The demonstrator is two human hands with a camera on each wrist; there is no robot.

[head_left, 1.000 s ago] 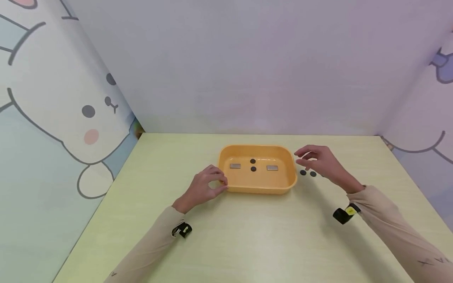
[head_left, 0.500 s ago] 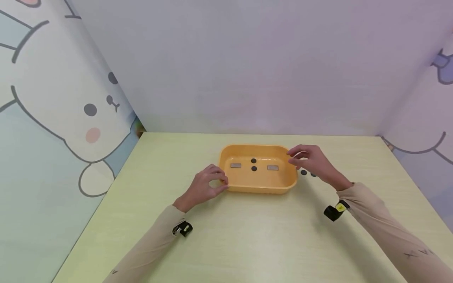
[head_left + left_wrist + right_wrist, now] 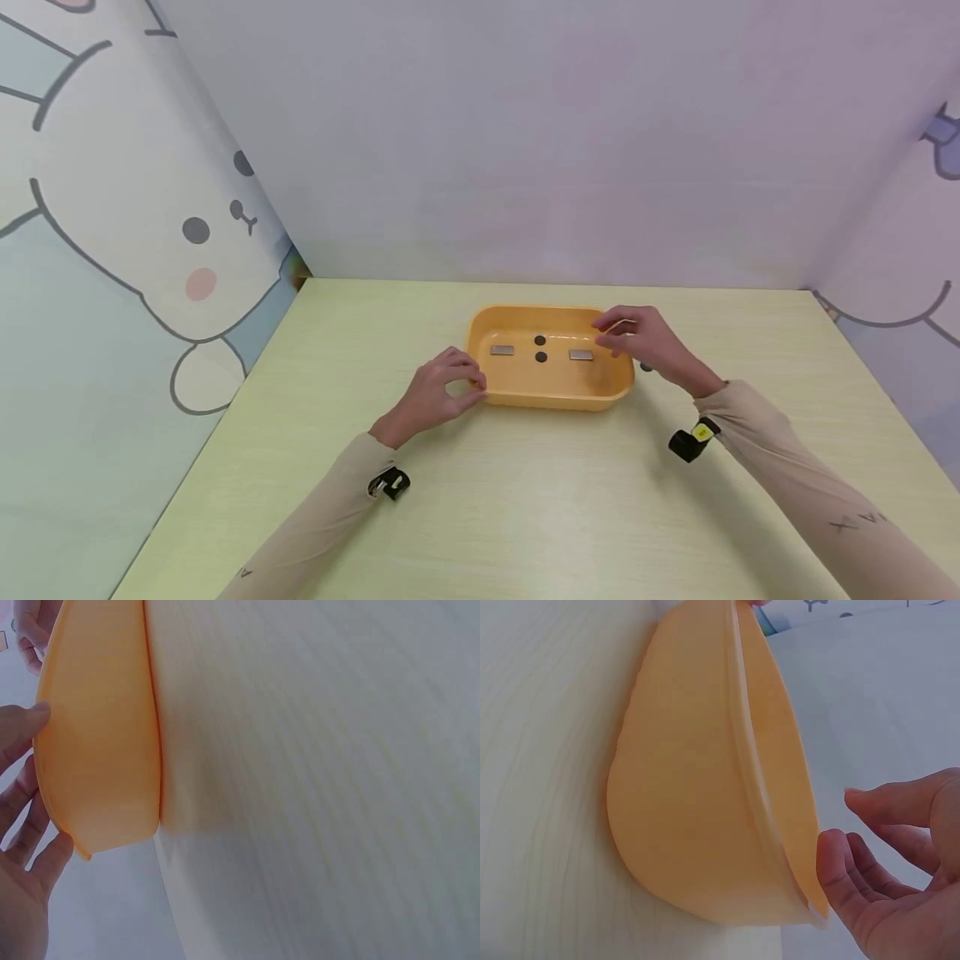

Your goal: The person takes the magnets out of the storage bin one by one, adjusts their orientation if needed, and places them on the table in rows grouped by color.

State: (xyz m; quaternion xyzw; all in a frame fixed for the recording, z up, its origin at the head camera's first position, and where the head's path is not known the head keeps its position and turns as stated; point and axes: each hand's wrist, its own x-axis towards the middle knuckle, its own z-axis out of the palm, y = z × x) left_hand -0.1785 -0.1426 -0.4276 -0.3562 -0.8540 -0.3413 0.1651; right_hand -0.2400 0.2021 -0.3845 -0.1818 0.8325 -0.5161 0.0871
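Note:
In the head view, my left hand (image 3: pixel 437 392) holds the near-left corner of an orange plastic tray (image 3: pixel 551 401). The left wrist view shows its thumb (image 3: pixel 26 724) and fingers at the tray's rim. My right hand (image 3: pixel 651 342) hovers over the tray's right end. Its thumb and fingers are bent but apart, with nothing visible between them. Inside the tray lie two small dark discs, one behind the other (image 3: pixel 540 340), flanked by a silver rectangular piece (image 3: pixel 502 350) on the left and another silver piece (image 3: pixel 581 355) on the right.
Right of the tray, another dark disc (image 3: pixel 647 367) lies on the pale wooden table (image 3: pixel 525 492), partly covered by my right hand. A plain wall (image 3: pixel 555 167) rises behind the table's far edge, and cartoon-printed panels (image 3: pixel 97 250) stand at both sides.
My right hand has moved left, from above the discs beside the tray to over the tray's right end. The left hand has kept its place at the corner.

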